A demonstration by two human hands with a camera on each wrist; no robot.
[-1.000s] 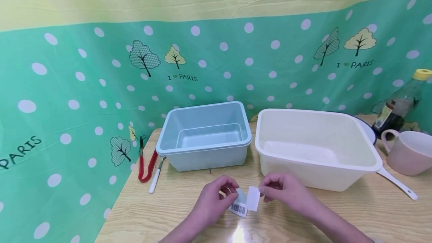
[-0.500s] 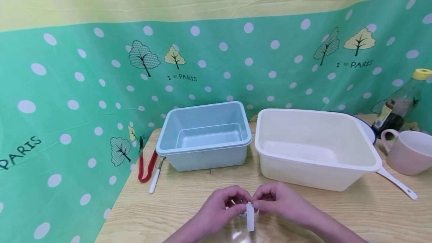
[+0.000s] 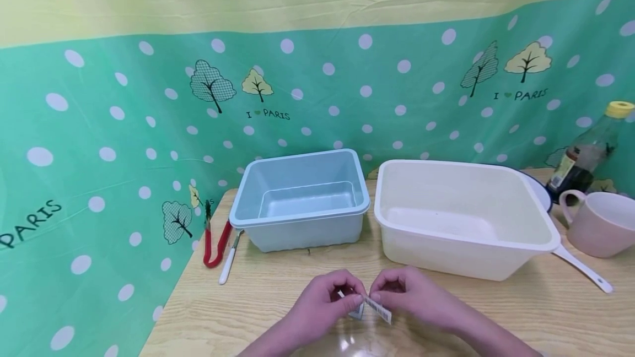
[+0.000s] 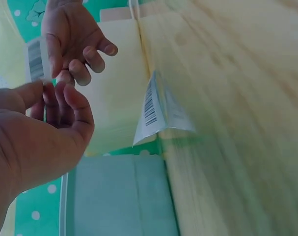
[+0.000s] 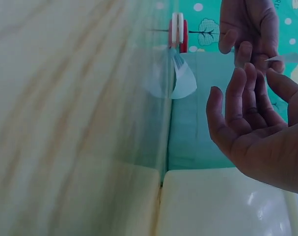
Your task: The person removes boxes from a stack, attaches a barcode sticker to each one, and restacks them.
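In the head view my left hand and right hand meet over the wooden table, in front of the two bins. Between their fingertips is a small white barcode label, tilted down to the right. Both hands seem to pinch it near one end, as the left wrist view shows with the label beside the thumbs. A second barcode-printed piece, bent like a little tent, stands on the table below the hands. My left fingers partly cover that piece in the head view.
Behind the hands stand a light blue bin and a white bin. Red-handled pliers and a white-handled utensil lie at left. On the right are a pink mug, a dark-liquid bottle and a white spoon-like handle.
My hands have come together from slightly apart. The label first hung blank side out, then narrow and edge-on, and now slants right with its barcode showing.
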